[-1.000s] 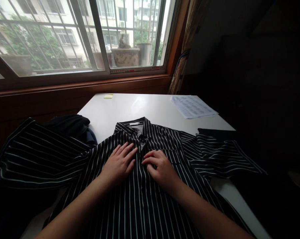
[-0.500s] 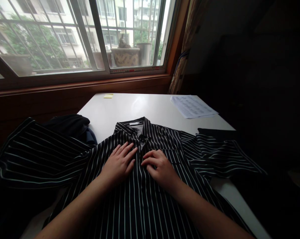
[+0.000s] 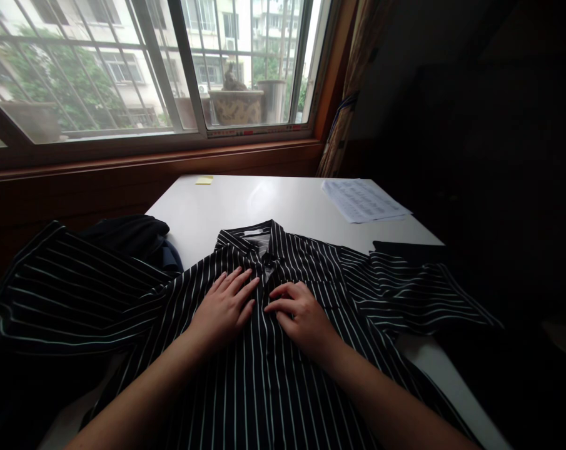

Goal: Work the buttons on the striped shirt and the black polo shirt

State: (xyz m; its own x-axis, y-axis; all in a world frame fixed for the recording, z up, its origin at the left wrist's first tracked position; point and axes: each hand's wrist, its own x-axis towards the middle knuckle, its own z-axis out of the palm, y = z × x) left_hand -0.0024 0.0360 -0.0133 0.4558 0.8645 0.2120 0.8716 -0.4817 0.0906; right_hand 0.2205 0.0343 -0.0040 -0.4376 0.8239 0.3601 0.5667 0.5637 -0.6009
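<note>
A black shirt with white stripes (image 3: 245,375) lies spread face up, its collar (image 3: 277,240) toward the window and its sleeves out to both sides. Flat on the chest, left of the button placket, rests my left hand (image 3: 226,309), open with fingers stretched out. Just right of the placket is my right hand (image 3: 304,319), its fingers bent and apart, fingertips touching or just above the cloth. I see nothing held in it. Above the hands the neck opening shows a pale lining and a white label (image 3: 253,233).
The shirt covers much of a white table (image 3: 226,200). Printed papers (image 3: 364,200) lie at its back right and a yellow sticky note (image 3: 204,180) at its back left. Dark cloth (image 3: 127,231) is bunched behind the left sleeve. Beyond stands a barred window (image 3: 170,69) with a curtain (image 3: 343,125).
The fingers of my right hand have shifted very slightly left toward the placket. My left hand and the shirt look the same.
</note>
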